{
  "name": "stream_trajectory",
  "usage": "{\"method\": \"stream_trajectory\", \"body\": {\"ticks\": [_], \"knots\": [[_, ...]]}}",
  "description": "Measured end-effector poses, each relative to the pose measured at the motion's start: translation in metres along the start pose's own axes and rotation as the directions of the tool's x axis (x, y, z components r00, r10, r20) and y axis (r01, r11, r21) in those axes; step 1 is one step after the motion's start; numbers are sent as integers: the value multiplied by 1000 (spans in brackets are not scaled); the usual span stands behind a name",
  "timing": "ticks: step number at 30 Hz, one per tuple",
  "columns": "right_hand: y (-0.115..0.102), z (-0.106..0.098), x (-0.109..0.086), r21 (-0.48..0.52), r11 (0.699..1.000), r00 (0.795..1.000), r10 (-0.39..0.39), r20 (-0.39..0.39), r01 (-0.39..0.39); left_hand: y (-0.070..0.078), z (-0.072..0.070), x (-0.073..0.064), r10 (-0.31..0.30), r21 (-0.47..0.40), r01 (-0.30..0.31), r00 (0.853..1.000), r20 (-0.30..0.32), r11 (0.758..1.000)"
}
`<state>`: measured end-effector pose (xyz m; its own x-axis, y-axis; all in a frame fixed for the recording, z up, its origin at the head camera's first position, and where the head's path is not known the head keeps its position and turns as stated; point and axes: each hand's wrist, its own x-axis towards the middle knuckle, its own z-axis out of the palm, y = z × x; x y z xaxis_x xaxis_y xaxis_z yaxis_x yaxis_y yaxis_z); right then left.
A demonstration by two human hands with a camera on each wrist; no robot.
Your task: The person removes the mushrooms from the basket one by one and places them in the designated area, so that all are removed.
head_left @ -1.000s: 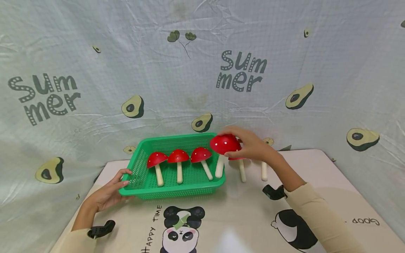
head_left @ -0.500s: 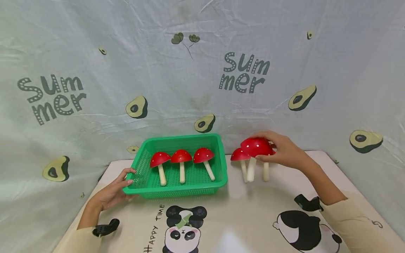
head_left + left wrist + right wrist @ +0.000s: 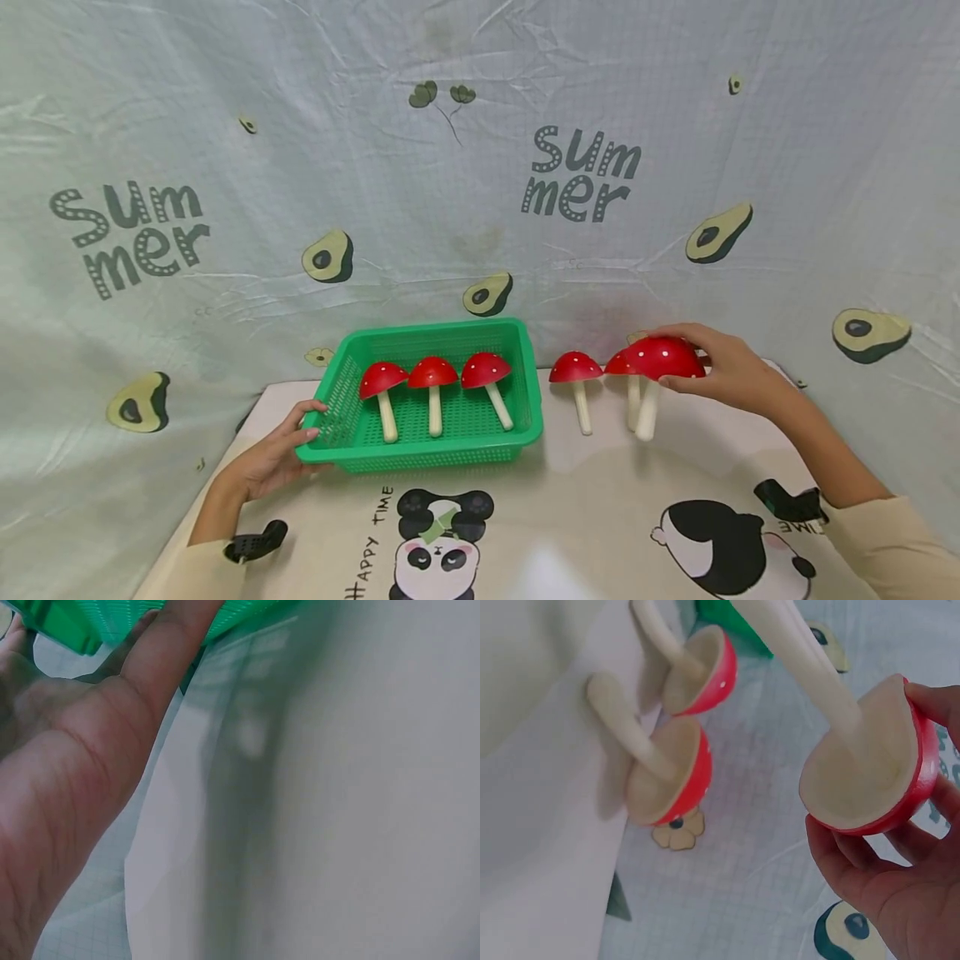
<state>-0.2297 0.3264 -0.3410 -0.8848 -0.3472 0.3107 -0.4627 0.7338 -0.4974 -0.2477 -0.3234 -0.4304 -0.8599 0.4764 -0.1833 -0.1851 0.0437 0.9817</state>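
My right hand [image 3: 723, 367] grips a toy mushroom [image 3: 666, 358] by its red, white-dotted cap, its pale stem pointing down. In the right wrist view, this mushroom [image 3: 870, 772] shows its hollow cream underside, with fingers and thumb round the cap's edge. Just left of it lie two more mushrooms on the table, one [image 3: 619, 363] partly covered by the held one and the other [image 3: 576, 367] in full view. At the left, my left hand [image 3: 273, 454] holds the near left corner of a green plastic basket [image 3: 420, 454], its thumb on the rim.
Inside the basket, three mushrooms lie in a row: left [image 3: 382, 379], middle [image 3: 432, 372] and right [image 3: 486, 369]. A patterned cloth [image 3: 420, 192] hangs right behind the table [image 3: 585, 492], which has panda prints.
My right hand has carried the mushroom rightward, from over the basket's right end past the two mushrooms on the table. The left hand still holds the basket; the view has shifted slightly.
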Motion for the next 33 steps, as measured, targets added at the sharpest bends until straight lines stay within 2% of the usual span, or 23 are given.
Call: {"method": "stream_trajectory", "body": {"ticks": [4,13,24,33], "knots": [[5,-3,-4,-10,1000,1000,27,13,-26,2,-2,-2,-4,15,5,1000,-12,1000],[12,-6,-11,-15,998,998,58,7,-58,4,-3,-2,20,6,-20,999,28,1000],[22,-10,-10,-14,996,996,84,32,-84,4,-1,0,5,8,-5,1000,5,1000],[32,-10,-13,22,996,994,88,68,-90,1,-1,0,25,-15,-24,999,43,1000]]}}
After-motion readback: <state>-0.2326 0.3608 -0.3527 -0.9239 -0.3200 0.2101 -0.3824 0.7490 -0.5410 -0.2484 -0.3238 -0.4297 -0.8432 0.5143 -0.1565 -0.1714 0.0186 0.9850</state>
